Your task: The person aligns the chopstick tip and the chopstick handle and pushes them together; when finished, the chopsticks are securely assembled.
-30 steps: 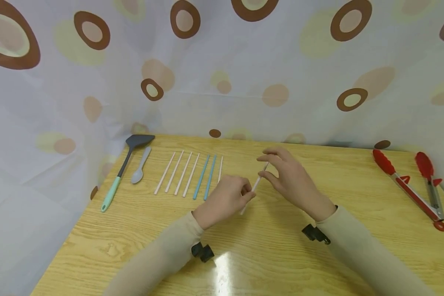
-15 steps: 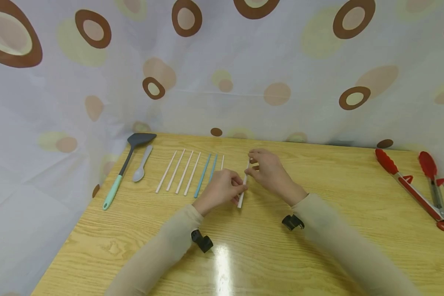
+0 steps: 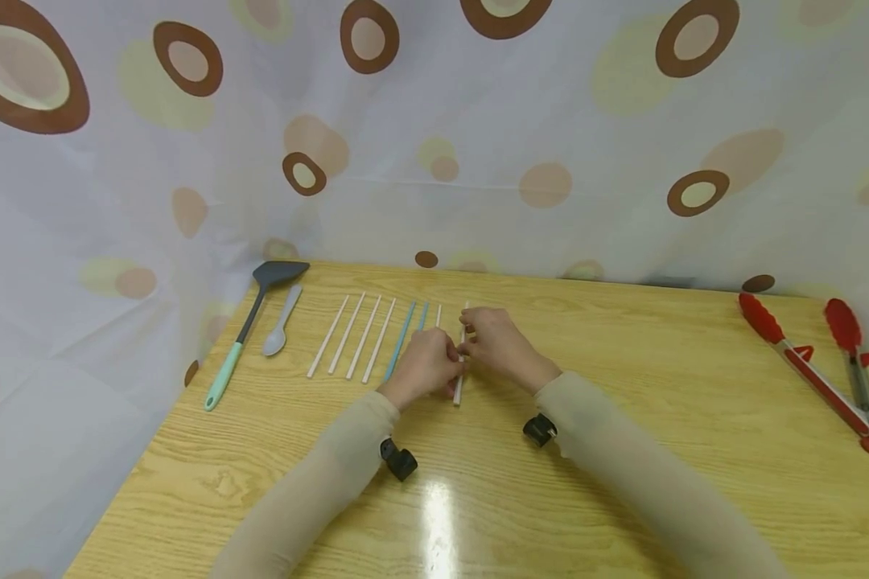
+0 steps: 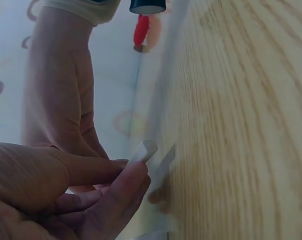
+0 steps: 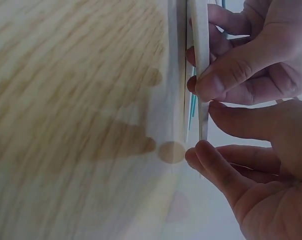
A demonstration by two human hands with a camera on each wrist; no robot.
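A white tapered chopstick point(image 3: 458, 394) stands between my two hands, its thicker end toward me. My left hand point(image 3: 423, 362) pinches it between thumb and fingers along the lower half; in the left wrist view the blunt end of the chopstick point(image 4: 147, 148) pokes out past the fingertips. Farther up, my right hand point(image 3: 501, 344) holds the thin part with thumb and fingertips, as the right wrist view also shows. Just left of my hands lie a white chopstick point(image 3: 438, 315) and two blue chopsticks point(image 3: 403, 338), partly covered by my left hand.
Several white chopsticks point(image 3: 356, 346) lie side by side farther left. Beyond them are a grey spoon point(image 3: 281, 326) and a spatula point(image 3: 246, 322) with a mint handle. Red-tipped tongs point(image 3: 818, 378) lie at the far right. A patterned curtain point(image 3: 478, 161) hangs behind the wooden table point(image 3: 623, 498).
Both hands have carried the white chopstick leftward, toward the row. It has turned from a slant to nearly in line with the other chopsticks.
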